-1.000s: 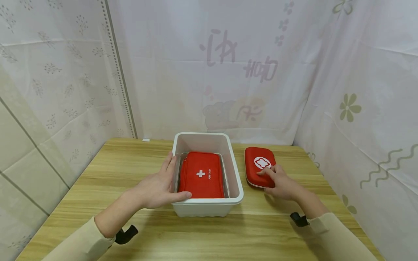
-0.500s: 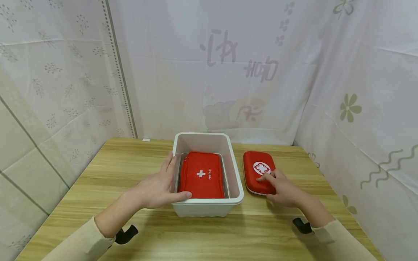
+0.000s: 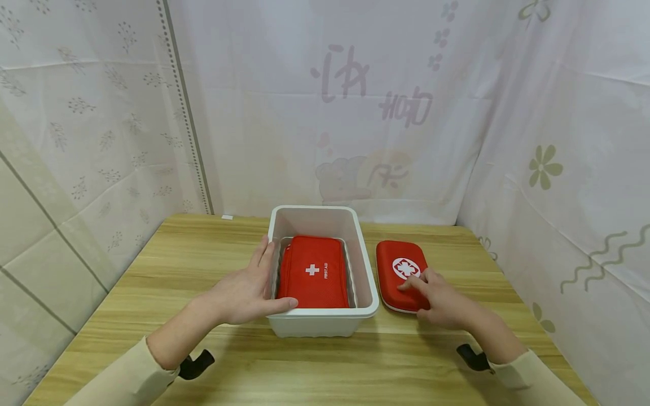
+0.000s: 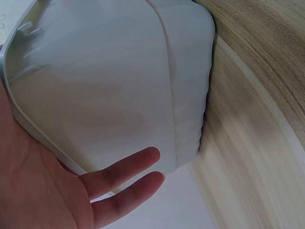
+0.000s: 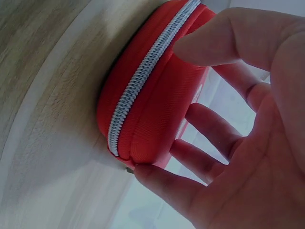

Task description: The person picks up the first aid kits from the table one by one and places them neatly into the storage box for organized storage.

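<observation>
A white plastic bin [image 3: 363,265] stands on the table, holding a red first aid pouch [image 3: 307,287] with a white cross. My left hand [image 3: 241,293] rests on the bin's near left corner, thumb along the front rim; in the left wrist view two fingers lie by the outer wall [image 4: 109,90]. To the right of the bin lies a hard red first aid case [image 3: 393,259] with a round white emblem. My right hand [image 3: 442,299] holds its near right corner, fingertips on top and thumb at the side, near the silver zipper [image 5: 136,83].
The wooden table [image 3: 203,254] reaches back to a printed curtain [image 3: 284,113], with more curtain at both sides. A small white scrap [image 3: 227,217] lies at the back edge. Only a narrow gap separates the bin from the case.
With my right hand on it, the red case has slid toward me and slightly left, nearer the bin. The left hand, bin and pouch have stayed in place.
</observation>
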The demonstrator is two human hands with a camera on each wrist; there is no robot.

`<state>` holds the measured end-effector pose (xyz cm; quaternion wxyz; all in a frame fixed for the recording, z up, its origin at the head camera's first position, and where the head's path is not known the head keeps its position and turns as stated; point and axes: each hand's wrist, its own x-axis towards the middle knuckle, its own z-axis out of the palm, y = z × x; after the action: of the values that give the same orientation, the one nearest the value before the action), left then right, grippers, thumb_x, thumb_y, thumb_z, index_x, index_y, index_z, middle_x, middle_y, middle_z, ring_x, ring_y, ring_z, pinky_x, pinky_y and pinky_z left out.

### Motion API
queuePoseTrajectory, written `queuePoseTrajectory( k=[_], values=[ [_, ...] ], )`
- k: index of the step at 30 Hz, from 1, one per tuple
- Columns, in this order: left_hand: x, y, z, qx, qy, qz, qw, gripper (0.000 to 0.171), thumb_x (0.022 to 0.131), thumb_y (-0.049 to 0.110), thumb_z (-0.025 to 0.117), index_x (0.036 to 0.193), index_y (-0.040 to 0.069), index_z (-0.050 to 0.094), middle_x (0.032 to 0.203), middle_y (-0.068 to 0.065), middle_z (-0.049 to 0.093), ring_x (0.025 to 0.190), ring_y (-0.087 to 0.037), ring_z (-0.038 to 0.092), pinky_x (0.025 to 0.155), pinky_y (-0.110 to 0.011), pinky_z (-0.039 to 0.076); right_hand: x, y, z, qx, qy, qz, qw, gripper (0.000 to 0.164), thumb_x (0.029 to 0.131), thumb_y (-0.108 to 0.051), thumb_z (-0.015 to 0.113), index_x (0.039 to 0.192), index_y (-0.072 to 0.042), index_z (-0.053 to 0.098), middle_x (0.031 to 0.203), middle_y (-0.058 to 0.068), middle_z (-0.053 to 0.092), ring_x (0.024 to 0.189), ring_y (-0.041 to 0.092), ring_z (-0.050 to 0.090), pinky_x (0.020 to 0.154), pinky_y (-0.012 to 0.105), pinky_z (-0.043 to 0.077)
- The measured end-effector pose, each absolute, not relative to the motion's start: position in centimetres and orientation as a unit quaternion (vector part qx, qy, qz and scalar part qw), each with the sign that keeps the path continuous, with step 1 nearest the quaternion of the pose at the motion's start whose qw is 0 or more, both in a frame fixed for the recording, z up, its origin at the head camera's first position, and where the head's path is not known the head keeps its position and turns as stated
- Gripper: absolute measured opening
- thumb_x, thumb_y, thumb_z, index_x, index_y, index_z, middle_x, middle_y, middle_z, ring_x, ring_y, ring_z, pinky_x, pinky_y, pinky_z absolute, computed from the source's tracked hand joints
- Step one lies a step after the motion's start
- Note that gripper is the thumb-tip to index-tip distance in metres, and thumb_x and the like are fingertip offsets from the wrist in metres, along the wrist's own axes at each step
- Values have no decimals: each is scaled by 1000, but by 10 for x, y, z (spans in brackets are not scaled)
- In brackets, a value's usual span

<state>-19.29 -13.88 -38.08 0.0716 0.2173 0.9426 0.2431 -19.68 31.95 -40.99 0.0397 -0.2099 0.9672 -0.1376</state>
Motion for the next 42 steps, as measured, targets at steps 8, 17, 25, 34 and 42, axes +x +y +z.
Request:
queuePoseTrajectory(
  k=[8, 17, 25, 34, 42],
  values=[
    [-193, -140, -382, 216, 944, 239, 72, 136, 90, 82, 67, 177, 9, -9, 186, -10, -15, 63, -16, 60, 53, -34, 48, -191, 316, -409, -219, 967, -126, 40, 57, 79, -2, 81, 128, -29, 71, 106, 0, 50, 106, 19, 49, 87, 37, 48],
    [-194, -141, -381, 215, 944, 239, 73, 135, 91, 80, 68, 176, 10, -10, 186, -10, -15, 61, -16, 60, 53, -34, 48, -201, 323, -392, -235, 952, -176, 83, 47, 87, -13, 80, 132, -25, 73, 120, 8, 58, 115, 25, 53, 92, 42, 51],
    [-195, -140, -381, 218, 943, 242, 72, 134, 91, 79, 68, 177, 11, -10, 186, -9, -15, 63, -16, 61, 54, -34, 48, -246, 338, -381, -180, 955, -228, 64, 53, 105, -27, 72, 151, -5, 60, 145, 31, 62, 129, 53, 63, 101, 66, 56],
    [-194, -139, -383, 218, 941, 247, 78, 135, 89, 82, 66, 177, 11, -9, 186, -10, -15, 64, -17, 62, 57, -34, 50, -296, 355, -390, -83, 967, -227, 76, 70, 111, -38, 62, 163, 4, 42, 156, 46, 45, 142, 63, 50, 107, 72, 50],
    [-194, -140, -382, 218, 940, 250, 77, 136, 89, 83, 66, 177, 13, -11, 186, -9, -15, 63, -17, 61, 56, -34, 50, -314, 355, -400, -29, 949, -266, 164, 84, 111, -49, 60, 165, 9, 31, 151, 42, 51, 124, 48, 63, 85, 54, 64]
  ],
)
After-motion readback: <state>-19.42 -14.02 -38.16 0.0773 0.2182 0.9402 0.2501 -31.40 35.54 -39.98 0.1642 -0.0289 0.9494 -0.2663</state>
